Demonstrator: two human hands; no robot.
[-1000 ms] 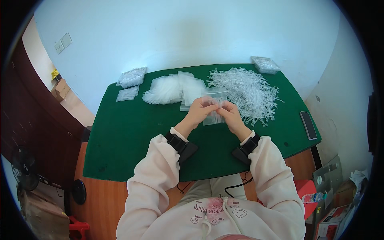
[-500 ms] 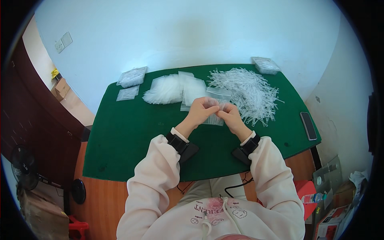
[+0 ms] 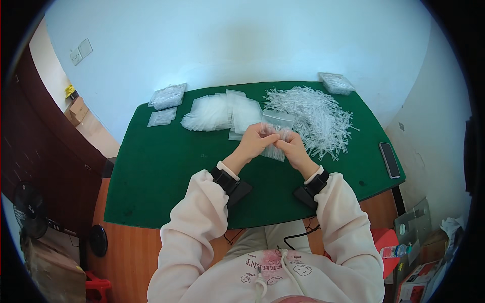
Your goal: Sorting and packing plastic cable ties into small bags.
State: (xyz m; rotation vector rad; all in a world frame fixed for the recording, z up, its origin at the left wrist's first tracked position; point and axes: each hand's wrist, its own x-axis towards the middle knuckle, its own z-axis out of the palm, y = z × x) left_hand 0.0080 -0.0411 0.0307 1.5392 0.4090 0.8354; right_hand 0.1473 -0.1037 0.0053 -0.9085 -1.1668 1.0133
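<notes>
1. Ctr of frame: L hand point(image 3: 254, 140) & R hand point(image 3: 294, 147) both pinch a small clear bag point(image 3: 278, 119), thumbs meeting over its middle; thin clear pcs point(image 3: 274, 153) show in its lower part. Can't tell if bag touches the surface.
2. Surface point(image 3: 166, 177): dk green top, rounded edges, fills mid-frame, far side by the pale wall point(image 3: 242, 45).
3. Upper ctr, L of the bag: fanned stack of flat translucent bags point(image 3: 207, 113). R of the bag: big loose pile of clear plastic sticks point(image 3: 326, 121).
4. Surface's upper L corner: filled packs point(image 3: 168, 96), w/ a thinner flat pack point(image 3: 162, 116) just below. Upper R corner: another filled pack point(image 3: 337, 84).
5. R edge of surface: phone point(image 3: 389, 160), lying flat.
6. Room, upper L of frame: switch plates point(image 3: 81, 52) on wall; L side: dk red-brown door point(image 3: 48, 136), cardboard box point(image 3: 77, 111) past the doorway.
7. Lower L: black fan point(image 3: 29, 204), red stool point(image 3: 98, 285), wood-tone floor point(image 3: 129, 252).
8. Lower R: clear bottle point(image 3: 395, 251) amid boxes & misc. clutter.
</notes>
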